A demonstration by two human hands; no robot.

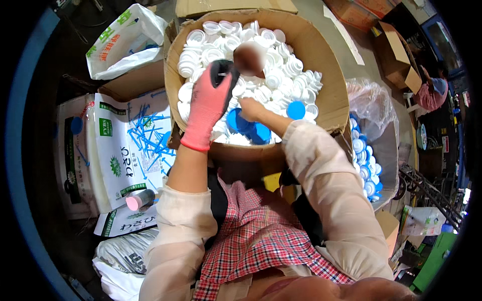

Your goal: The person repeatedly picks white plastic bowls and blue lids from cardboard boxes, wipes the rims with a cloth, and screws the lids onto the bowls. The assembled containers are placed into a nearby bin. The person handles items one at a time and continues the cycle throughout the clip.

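A large cardboard box in front of me is filled with white plastic caps. My left hand, in a pink and black glove, is over the caps with its fingers curled in. A small pale glint shows between its thumb and fingers; what it holds is unclear. My bare right hand is closed low over the near part of the box, its fingertips hidden. Right beside it are blue round caps, and another blue cap lies to its right. A blurred brown patch covers some caps beyond my hands.
To the left, blue thin-stemmed plastic pieces lie on printed white sheeting, near a pink-ended bottle. A white bag stands at the far left. On the right, a plastic-lined box holds blue and white caps. Another person sits farther off.
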